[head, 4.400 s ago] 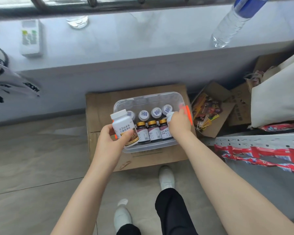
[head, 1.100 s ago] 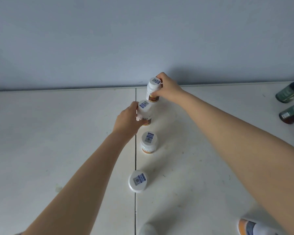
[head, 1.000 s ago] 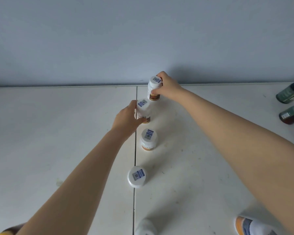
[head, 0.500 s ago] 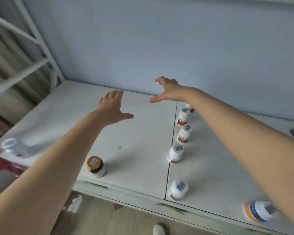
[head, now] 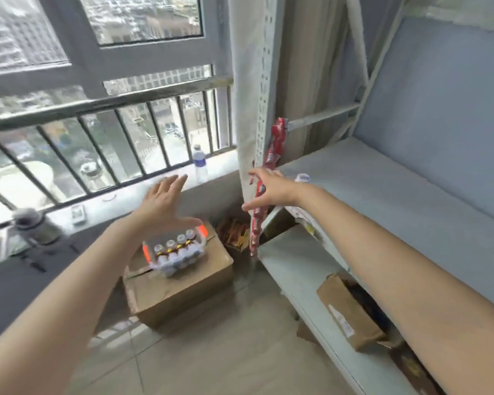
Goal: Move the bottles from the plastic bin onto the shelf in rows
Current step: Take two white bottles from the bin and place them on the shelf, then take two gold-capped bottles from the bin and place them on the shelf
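Plastic bin (head: 174, 253) below spread left fingers (head: 175, 181).

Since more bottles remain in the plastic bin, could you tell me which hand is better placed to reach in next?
Probably the left hand: open and empty, directly above the plastic bin. The right hand, also empty, is off by the shelf upright.

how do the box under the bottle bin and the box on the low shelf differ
The cardboard box under the plastic bin stands on the floor, closed, and looks bigger. The smaller cardboard box lies on the lower shelf, open on top, bearing a white label. Both are plain brown cardboard.
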